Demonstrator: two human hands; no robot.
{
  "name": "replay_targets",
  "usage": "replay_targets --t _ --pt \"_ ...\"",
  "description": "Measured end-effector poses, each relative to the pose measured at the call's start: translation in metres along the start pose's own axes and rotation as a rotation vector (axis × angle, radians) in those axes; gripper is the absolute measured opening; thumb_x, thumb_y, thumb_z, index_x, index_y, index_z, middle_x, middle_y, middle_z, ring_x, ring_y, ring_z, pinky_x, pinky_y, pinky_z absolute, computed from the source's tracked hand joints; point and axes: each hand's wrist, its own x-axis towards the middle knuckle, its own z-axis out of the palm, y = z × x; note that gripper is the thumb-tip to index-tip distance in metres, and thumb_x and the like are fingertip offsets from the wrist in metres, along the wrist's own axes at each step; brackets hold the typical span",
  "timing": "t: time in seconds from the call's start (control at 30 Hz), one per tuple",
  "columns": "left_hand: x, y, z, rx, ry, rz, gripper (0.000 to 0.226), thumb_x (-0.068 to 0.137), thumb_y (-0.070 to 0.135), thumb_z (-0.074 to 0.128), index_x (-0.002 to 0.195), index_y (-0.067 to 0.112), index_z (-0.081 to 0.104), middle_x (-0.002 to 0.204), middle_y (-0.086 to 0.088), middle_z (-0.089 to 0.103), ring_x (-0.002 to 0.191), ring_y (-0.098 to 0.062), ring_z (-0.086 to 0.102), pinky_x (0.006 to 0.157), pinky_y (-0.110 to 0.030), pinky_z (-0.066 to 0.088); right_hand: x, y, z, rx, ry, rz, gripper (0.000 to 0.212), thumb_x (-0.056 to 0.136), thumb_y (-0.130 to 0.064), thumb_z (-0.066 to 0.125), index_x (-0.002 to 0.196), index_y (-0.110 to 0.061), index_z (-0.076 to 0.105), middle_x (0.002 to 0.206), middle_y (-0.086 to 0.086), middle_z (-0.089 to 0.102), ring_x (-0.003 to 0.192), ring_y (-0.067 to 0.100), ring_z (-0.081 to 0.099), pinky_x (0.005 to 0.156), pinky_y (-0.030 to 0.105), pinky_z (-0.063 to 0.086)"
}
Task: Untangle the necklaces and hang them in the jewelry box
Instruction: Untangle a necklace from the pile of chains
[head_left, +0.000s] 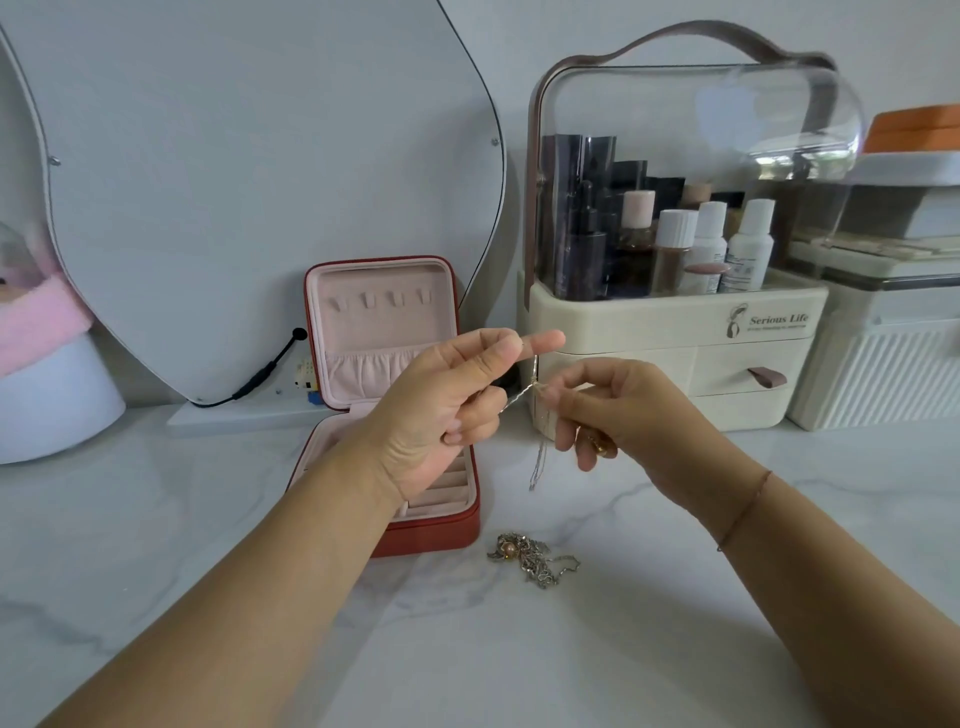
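Note:
A thin silver necklace chain (536, 457) is stretched between my two hands above the marble counter. My left hand (457, 400) pinches one part of it, with the index finger pointing right. My right hand (613, 410) pinches the chain just to the right, and a loop of it dangles below. A tangled heap of necklaces (524, 558) with a pinkish bead lies on the counter beneath. The red jewelry box (447, 530) stands open to the left, its pink lid upright with a row of small hooks (382, 300) that carry nothing.
A cream cosmetics organizer (670, 332) with a clear dome and drawers stands behind my hands. A curved mirror (249, 208) leans on the wall at left, with a black cable at its foot. White storage boxes (883, 364) sit at far right. A pink-and-white object (47, 384) is at far left.

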Motion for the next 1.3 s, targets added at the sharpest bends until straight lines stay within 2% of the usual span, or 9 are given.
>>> replay_targets --t 0.47,0.57,0.67,0.77,0.93,1.03,1.13,1.23,1.3 --pt "0.003 -0.005 -0.004 0.01 0.06 -0.011 0.012 0.088 0.021 0.051 0.085 0.013 0.059 0.126 -0.005 0.064 0.033 -0.001 0.02 0.035 -0.015 0.015 0.008 0.003 -0.015 0.561 0.038 0.088 0.013 0.087 -0.017 0.058 0.075 -0.017 0.052 0.054 -0.005 0.038 0.039 0.005 0.028 0.048 0.018 0.022" --pt "0.002 -0.004 -0.004 0.026 0.039 -0.025 0.013 0.089 0.021 0.05 0.086 0.012 0.059 0.127 -0.004 0.063 0.033 -0.001 0.02 0.035 -0.014 0.017 0.009 0.007 -0.017 0.521 0.058 0.066 0.013 0.079 -0.022 0.062 0.073 -0.017 0.051 0.05 -0.008 0.03 0.039 0.005 0.022 0.049 0.02 0.018" --pt "0.001 -0.002 -0.006 0.073 -0.022 -0.062 0.013 0.092 0.019 0.047 0.091 0.009 0.056 0.127 -0.005 0.063 0.034 -0.002 0.018 0.036 -0.016 0.013 0.009 0.007 -0.018 0.406 0.145 -0.011 0.015 0.09 -0.013 0.059 0.075 -0.014 0.058 0.045 -0.011 0.027 0.038 0.005 0.02 0.042 0.015 0.021" --pt "-0.001 -0.001 -0.007 0.116 -0.061 -0.094 0.012 0.093 0.018 0.047 0.093 0.009 0.055 0.125 -0.008 0.064 0.035 -0.002 0.017 0.037 -0.017 0.011 0.008 0.003 -0.022 0.282 0.26 -0.052 0.016 0.094 -0.012 0.057 0.079 -0.011 0.059 0.043 -0.012 0.028 0.04 0.006 0.021 0.047 0.018 0.023" --pt "0.0 0.0 -0.015 0.137 -0.041 -0.115 0.017 0.091 0.021 0.048 0.097 0.005 0.052 0.117 -0.011 0.068 0.034 -0.001 0.017 0.036 -0.017 0.011 0.009 0.004 -0.043 0.33 0.4 -0.056 0.036 0.094 -0.013 0.058 0.059 -0.02 0.051 0.044 -0.009 0.024 0.039 0.009 0.017 0.041 0.018 0.023" --pt "0.002 -0.001 -0.022 0.18 0.04 -0.128 0.025 0.09 0.022 0.05 0.105 0.002 0.051 0.104 -0.01 0.072 0.035 -0.002 0.017 0.036 -0.017 0.01 0.008 0.004 -0.044 0.229 0.456 -0.061 0.021 0.092 -0.014 0.061 0.07 -0.014 0.06 0.045 -0.008 0.026 0.041 0.009 0.02 0.043 0.018 0.021" --pt "0.004 -0.004 -0.027 0.278 0.125 -0.132 0.013 0.096 0.016 0.048 0.091 0.006 0.055 0.079 -0.008 0.068 0.035 -0.003 0.02 0.035 -0.015 0.014 0.008 0.003 -0.039 0.096 0.502 -0.063 0.01 0.089 -0.016 0.066 0.079 -0.013 0.067 0.052 -0.002 0.031 0.045 0.012 0.024 0.048 0.023 0.023" --pt "0.004 -0.005 -0.027 0.517 0.204 -0.098 0.013 0.097 0.016 0.05 0.09 0.008 0.058 0.059 -0.003 0.053 0.036 -0.004 0.025 0.036 -0.014 0.022 0.006 0.0 -0.037 0.004 0.492 -0.038 0.009 0.087 -0.018 0.068 0.078 -0.016 0.067 0.046 -0.004 0.035 0.036 0.006 0.029 0.043 0.017 0.025" --pt "0.006 -0.009 -0.027 0.724 0.238 -0.057 0.015 0.092 0.024 0.06 0.091 0.009 0.062 0.055 -0.006 0.052 0.045 -0.007 0.038 0.049 -0.016 0.035 0.005 -0.001 -0.036 0.007 0.452 -0.017 0.01 0.088 -0.018 0.067 0.078 -0.015 0.066 0.044 -0.004 0.034 0.035 0.005 0.028 0.039 0.013 0.027"
